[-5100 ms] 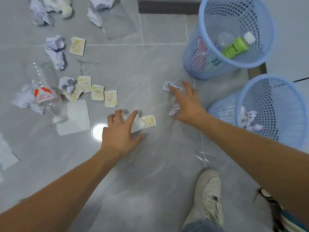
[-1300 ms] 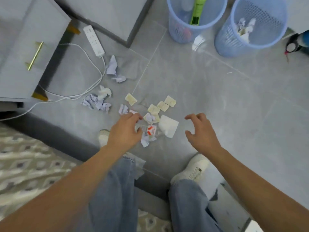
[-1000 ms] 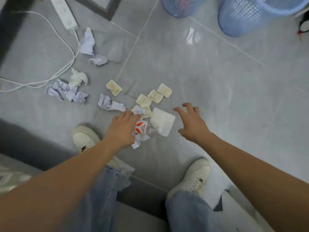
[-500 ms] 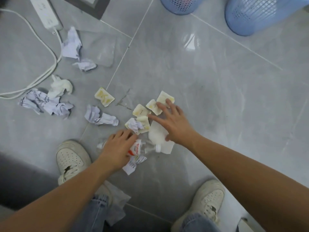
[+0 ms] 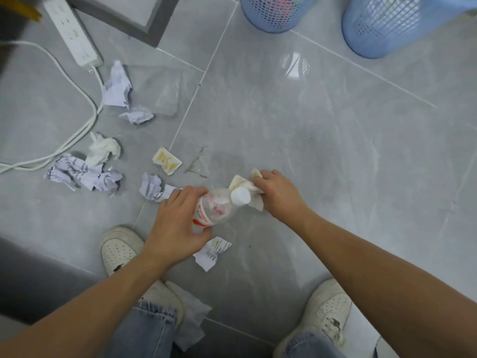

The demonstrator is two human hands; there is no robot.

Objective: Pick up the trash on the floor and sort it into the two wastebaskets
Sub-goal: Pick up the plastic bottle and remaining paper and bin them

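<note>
Left hand (image 5: pixel 175 223) clamps a clear, red-labelled bottle (image 5: pixel 215 209) — white cap beside the right hand (image 5: pixel 277 195), closed on pale wrappers (image 5: pixel 241 182).

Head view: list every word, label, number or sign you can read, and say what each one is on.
Plastic bottle in the left hand: red lettering on a white label, too blurred to read.
Torn paper scrap on the floor: small print with a green mark, too small to read.
Crumpled papers: printed lines, unreadable.
Power strip: no legible marking.
Nothing in view can be quoted.

White power strip (image 5: pixel 74 32), trailing cable (image 5: pixel 77 130)
</note>
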